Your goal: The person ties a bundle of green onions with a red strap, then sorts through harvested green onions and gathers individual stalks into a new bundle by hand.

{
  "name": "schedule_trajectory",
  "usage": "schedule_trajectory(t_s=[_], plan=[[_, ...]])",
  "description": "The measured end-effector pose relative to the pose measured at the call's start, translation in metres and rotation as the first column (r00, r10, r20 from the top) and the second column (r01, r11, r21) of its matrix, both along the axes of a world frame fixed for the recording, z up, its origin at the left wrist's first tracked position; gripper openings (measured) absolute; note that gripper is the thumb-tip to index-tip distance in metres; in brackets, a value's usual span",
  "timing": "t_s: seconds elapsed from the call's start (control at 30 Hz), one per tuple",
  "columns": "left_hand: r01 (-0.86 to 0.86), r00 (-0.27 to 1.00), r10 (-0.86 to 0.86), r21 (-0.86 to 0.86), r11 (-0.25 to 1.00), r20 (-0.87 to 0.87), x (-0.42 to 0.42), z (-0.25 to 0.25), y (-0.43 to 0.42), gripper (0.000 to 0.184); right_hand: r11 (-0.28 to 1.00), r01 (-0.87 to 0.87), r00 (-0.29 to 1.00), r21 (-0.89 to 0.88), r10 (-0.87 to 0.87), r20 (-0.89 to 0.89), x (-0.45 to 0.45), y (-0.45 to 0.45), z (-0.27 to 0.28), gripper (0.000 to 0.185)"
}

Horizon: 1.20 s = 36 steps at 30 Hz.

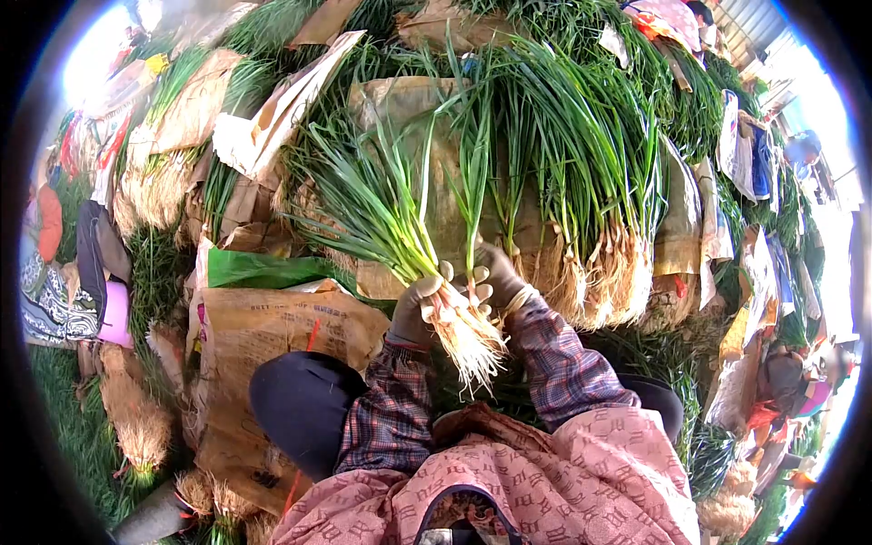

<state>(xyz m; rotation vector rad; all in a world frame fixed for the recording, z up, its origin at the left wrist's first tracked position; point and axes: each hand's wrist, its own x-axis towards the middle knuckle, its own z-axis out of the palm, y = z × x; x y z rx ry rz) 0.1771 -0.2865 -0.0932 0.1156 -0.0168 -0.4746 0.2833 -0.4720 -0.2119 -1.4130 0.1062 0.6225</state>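
Observation:
Held in my left hand [416, 311] is a bunch of green garlic [409, 241], its leaves fanned up and left and its pale, stringy roots hanging down between my wrists. My right hand [495, 277] is closed on a thinner few green garlic stalks [472, 182], upright just beside that bunch. Both hands wear light gloves with dark backs, and their fingers are partly hidden by the stalks. Right of my right hand, a row of green garlic [618, 236] lies with roots toward me.
A brown paper sack [263, 363] spreads out by my left knee [304, 409], below a green plastic sheet [263, 270]. Tied bundles with roots [136, 409] lie at far left. More greens and paper wraps pile up behind. A person [77, 263] is partly visible at the left edge.

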Motion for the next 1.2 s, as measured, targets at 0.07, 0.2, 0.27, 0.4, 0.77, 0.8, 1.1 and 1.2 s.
schedule_trajectory(t_s=[0.07,0.2,0.27,0.4,0.77,0.8,1.1,1.2], plan=[[0.0,1.0,0.0,0.033,0.999,-0.005,-0.001,-0.001,0.001,0.031,0.939,0.343,0.925,-0.027,-0.343,-0.167,0.003,-0.006,0.057,0.044],[0.072,0.992,-0.089,0.168,0.983,0.094,0.009,-0.033,0.009,0.033,0.983,0.146,0.989,-0.115,-0.142,0.04,0.004,0.015,0.109,0.066],[-0.061,0.998,0.058,0.43,0.901,0.019,0.002,-0.027,0.003,0.03,0.942,-0.005,0.931,-0.335,0.127,0.343,0.007,0.033,0.093,0.062],[-0.06,0.998,0.052,0.498,0.865,0.03,0.003,-0.046,0.002,0.03,0.272,0.351,0.686,-0.896,0.577,0.443,-0.014,0.051,0.145,0.031],[0.156,0.973,-0.078,-0.37,0.916,0.218,0.006,-0.028,-0.004,0.012,0.694,-0.063,0.959,0.717,0.242,-0.149,-0.004,0.053,0.134,0.037],[0.137,0.978,-0.073,-0.338,0.931,0.195,0.005,-0.028,-0.003,0.012,0.536,-0.088,0.959,0.84,0.274,-0.074,-0.002,0.061,0.124,0.037],[0.018,0.996,-0.029,0.134,0.991,0.083,0.005,-0.014,0.002,0.018,0.886,0.387,0.9,-0.254,-0.304,0.312,0.001,0.042,0.108,0.035],[0.174,0.859,-0.081,-0.139,0.975,0.505,0.019,-0.035,0.011,0.025,0.845,0.53,0.847,0.066,-0.532,0.017,0.011,-0.013,0.101,0.028]])
